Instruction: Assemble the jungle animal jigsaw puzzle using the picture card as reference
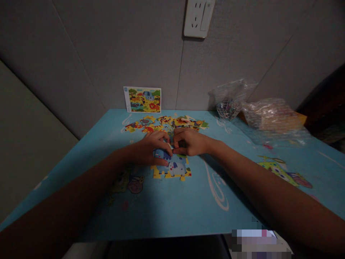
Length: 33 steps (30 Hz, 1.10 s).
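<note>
A partly joined jigsaw puzzle (175,170) with blue elephants and a yellow edge lies flat on the table. Over its left upper part rests my left hand (154,148), thumb and forefinger apart and fingers curved, touching the joined pieces. My right hand (191,142) is closed in a pinch at the puzzle's top edge, close to the left fingertips. A small pale bit of a puzzle piece (170,146) shows between the hands; the rest of it is hidden by the fingers. Loose puzzle pieces (147,121) lie in a spread pile just beyond both hands.
A picture card (142,100) of animals leans on the wall behind the pile. Clear plastic wrapping (275,117) and a clear bag (229,102) sit at the back right. The blue table cover (167,208) has printed cartoon figures. A wall socket (198,18) is above.
</note>
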Motion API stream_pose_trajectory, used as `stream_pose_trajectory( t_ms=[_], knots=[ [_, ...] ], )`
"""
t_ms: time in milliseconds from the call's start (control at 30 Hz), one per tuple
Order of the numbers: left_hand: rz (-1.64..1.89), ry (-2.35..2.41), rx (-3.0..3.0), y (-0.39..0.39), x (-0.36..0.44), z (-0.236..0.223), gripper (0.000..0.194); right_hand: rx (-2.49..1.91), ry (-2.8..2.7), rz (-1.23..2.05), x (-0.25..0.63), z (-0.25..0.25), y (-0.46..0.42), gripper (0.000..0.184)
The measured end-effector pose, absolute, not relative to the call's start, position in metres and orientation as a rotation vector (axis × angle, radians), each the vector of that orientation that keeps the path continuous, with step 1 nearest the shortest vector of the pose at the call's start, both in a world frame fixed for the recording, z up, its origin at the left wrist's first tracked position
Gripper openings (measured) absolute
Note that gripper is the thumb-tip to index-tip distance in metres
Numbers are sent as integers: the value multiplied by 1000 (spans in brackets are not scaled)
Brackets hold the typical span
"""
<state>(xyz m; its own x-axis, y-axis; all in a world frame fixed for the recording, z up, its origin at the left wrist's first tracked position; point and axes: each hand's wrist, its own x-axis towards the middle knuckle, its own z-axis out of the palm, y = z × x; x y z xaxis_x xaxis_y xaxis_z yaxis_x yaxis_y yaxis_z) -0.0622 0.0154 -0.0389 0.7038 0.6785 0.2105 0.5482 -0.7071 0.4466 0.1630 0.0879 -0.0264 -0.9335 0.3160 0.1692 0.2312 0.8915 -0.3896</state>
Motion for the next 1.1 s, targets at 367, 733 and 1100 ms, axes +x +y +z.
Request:
stream_pose_trajectory(
  t_ms=[367,733,1100],
  knots=[
    [510,952,2564,10,-55,-33,10,-358,-2805,456,163,-34,90,10],
    [719,1298,2580,15,-51,-40,16,-392,-2781,410,163,-34,87,12],
    [615,2596,1669,49,-114,-50,54,-449,-2760,348,163,-35,88,17]
  ],
)
